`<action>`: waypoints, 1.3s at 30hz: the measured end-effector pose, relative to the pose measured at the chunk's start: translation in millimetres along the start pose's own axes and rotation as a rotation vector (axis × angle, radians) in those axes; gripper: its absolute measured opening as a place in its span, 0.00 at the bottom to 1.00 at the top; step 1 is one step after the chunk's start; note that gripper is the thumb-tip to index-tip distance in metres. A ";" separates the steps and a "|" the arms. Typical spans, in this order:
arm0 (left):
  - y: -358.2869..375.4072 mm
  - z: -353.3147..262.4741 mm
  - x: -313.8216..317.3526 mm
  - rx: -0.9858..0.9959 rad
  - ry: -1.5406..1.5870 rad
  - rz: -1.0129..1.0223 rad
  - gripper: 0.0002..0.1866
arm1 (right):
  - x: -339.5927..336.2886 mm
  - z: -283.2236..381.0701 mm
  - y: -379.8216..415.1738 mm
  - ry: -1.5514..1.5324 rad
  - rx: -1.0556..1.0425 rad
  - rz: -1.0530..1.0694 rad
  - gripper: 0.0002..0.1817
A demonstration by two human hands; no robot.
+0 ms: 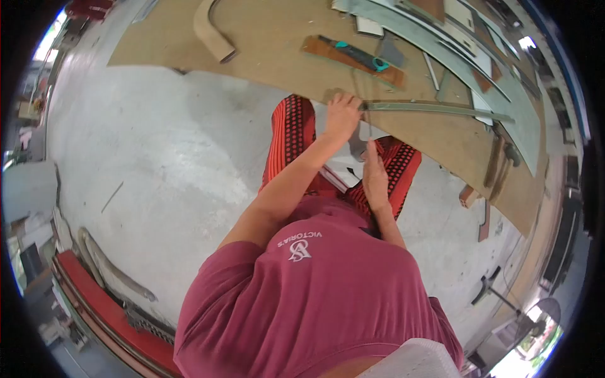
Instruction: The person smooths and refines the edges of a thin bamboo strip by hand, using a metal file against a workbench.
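My left hand (343, 118) is at the table's near edge, its fingers closed at the left end of a long narrow green-grey strip (435, 109). The strip lies along the tabletop and runs off to the right. Below that end, my right hand (376, 179) is held upright in front of the table edge, above my right thigh. Its fingers are pressed together around a thin, blurred rod-like piece (370, 126) that points up towards the strip's end. What the right palm covers is hidden.
On the brown table (271, 57) are a curved tan piece (211, 31), a black-and-teal handled tool (359, 57) on an orange-brown board (394, 77), and stacked long panels (466, 63). Wooden blocks (469, 195) jut out at the right edge. A red beam (107, 309) lies lower left.
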State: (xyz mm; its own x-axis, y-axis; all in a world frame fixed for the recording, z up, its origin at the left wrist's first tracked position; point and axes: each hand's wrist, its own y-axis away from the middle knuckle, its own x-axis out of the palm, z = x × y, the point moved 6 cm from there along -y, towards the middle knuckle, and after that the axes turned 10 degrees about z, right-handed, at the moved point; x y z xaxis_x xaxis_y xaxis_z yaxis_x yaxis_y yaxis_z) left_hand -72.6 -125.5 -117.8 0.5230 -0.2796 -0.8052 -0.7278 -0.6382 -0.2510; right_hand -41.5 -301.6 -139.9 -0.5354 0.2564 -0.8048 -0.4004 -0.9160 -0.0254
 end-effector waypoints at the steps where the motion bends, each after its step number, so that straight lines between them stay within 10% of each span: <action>1: 5.7 0.7 1.7 -0.024 -0.003 -0.004 0.14 | 0.8 4.3 2.7 -0.003 -0.012 0.021 0.36; 39: -0.2 0.8 1.9 0.015 -0.046 0.023 0.13 | -16.3 18.7 2.5 -0.047 0.104 -0.036 0.33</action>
State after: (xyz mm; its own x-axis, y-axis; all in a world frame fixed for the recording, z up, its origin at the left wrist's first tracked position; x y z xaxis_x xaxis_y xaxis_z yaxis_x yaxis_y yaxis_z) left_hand -71.8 -125.4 -119.7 0.4855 -0.2606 -0.8345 -0.7461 -0.6211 -0.2401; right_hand -47.7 -302.3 -115.7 -0.5527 0.3046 -0.7757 -0.4935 -0.8697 0.0102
